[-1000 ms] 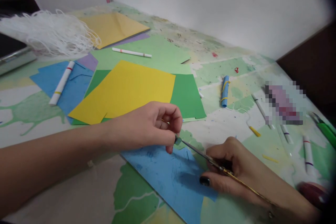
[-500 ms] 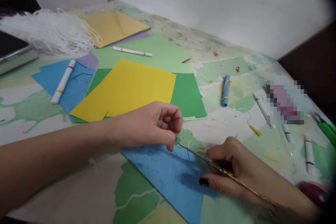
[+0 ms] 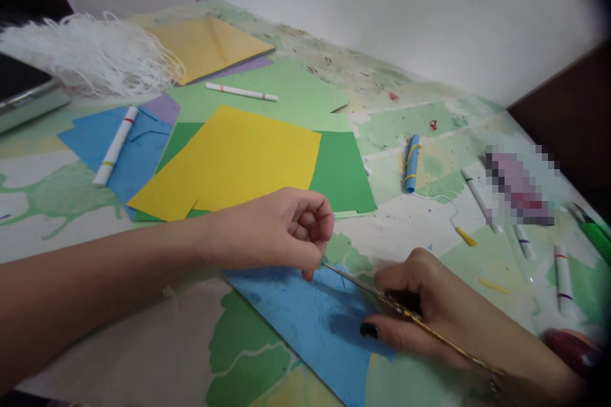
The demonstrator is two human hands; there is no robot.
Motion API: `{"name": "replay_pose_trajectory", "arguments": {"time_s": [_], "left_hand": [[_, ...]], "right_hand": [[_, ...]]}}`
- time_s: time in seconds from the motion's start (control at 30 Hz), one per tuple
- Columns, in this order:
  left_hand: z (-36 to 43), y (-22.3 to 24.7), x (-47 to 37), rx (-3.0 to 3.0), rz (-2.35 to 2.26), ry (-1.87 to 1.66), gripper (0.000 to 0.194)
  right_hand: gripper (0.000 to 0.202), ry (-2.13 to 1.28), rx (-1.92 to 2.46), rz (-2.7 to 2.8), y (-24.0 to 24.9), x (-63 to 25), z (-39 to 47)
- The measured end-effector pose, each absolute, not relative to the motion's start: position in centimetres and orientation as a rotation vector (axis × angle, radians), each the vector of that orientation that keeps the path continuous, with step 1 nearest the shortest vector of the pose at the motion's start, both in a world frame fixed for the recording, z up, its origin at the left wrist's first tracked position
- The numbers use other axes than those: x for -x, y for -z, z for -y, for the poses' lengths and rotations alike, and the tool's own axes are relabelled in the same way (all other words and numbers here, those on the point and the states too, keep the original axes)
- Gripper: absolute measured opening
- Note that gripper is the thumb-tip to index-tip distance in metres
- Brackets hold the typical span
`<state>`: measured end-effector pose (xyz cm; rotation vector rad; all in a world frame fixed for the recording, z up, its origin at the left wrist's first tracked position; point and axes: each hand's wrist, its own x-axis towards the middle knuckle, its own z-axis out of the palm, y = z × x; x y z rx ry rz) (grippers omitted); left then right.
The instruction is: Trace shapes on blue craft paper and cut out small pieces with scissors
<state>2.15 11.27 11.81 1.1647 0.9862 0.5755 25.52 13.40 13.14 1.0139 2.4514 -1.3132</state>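
My left hand (image 3: pixel 286 232) is closed in a pinch above a blue sheet (image 3: pixel 305 318). At its fingertips a tiny blue-green piece (image 3: pixel 324 261) peeks out, mostly hidden by the thumb. My right hand (image 3: pixel 429 308), with a dark-painted thumbnail, grips a slim pointed tool (image 3: pixel 353 279) with a silver front and a gold handle running back along the hand. Seen edge-on, its exact kind is unclear. The tool's tip meets the small piece at the left fingertips. Below both hands lies the blue sheet, smudged with darker blue.
Yellow paper (image 3: pixel 238 159) overlaps green paper (image 3: pixel 338 172) beyond my left hand. Farther left are white string (image 3: pixel 95 54) and a marker (image 3: pixel 116 146). A blue roll (image 3: pixel 411 164) tied in yellow, several markers and a green-handled tool (image 3: pixel 596 235) lie right. A wall borders the back.
My left fingertips have dipped slightly, and less of the blue-green piece shows. The tool's tip is a touch lower; my right hand has hardly moved.
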Motion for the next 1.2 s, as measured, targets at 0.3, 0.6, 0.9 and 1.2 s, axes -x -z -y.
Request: {"name": "replay_pose_trajectory", "arguments": {"time_s": [0.3, 0.6, 0.9, 1.2], "left_hand": [[-11.26, -11.56, -2.13, -1.195, -0.996, -0.562, 0.02], [-11.4, -11.61, -2.01, -1.208, -1.001, -0.547, 0.02], [-11.13, -11.54, -1.95, -1.199, -0.99, -0.56, 0.021], [-11.24, -11.5, -2.01, -1.249, -1.025, -0.537, 0.02]], "right_hand": [[0.044, 1.289, -1.009, -2.454, -13.05, -25.56, -13.31], [0.042, 1.345, -1.017, -2.435, -12.74, -25.56, -13.52], [0.04, 1.299, -1.018, -2.458, -12.54, -25.78, -13.35], [0.045, 1.15, -1.032, -2.538, -12.57, -25.41, -13.06]]}}
